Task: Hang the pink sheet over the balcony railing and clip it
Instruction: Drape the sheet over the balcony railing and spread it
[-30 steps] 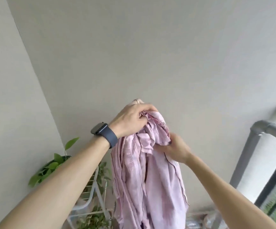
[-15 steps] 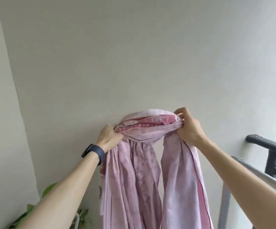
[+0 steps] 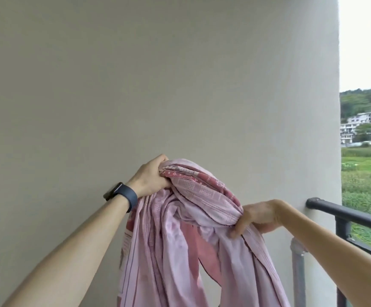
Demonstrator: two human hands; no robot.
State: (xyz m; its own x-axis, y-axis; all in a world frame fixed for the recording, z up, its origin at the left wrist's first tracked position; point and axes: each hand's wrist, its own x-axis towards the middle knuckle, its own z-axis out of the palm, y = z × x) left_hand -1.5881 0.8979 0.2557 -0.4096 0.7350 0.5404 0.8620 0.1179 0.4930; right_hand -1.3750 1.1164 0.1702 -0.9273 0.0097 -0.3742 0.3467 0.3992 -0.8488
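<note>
The pink sheet (image 3: 180, 235) hangs bunched in front of me in long folds, held up at chest height before a plain wall. My left hand (image 3: 150, 177), with a dark watch on the wrist, grips the upper left bunch of the sheet. Lower and to the right, my right hand (image 3: 256, 214) grips another gathered part of it. A patterned band of cloth stretches between the two hands. The dark balcony railing (image 3: 348, 214) runs from the wall at the right, just beyond my right hand. No clip is in view.
A grey metal post (image 3: 298, 273) stands beside the railing, below my right forearm. The pale wall (image 3: 180, 85) fills the view ahead. Beyond the railing lie green fields and white buildings (image 3: 366, 127).
The view has swung right, showing more railing and the landscape. My right hand has dropped lower and further right with the sheet. My left hand has risen a little.
</note>
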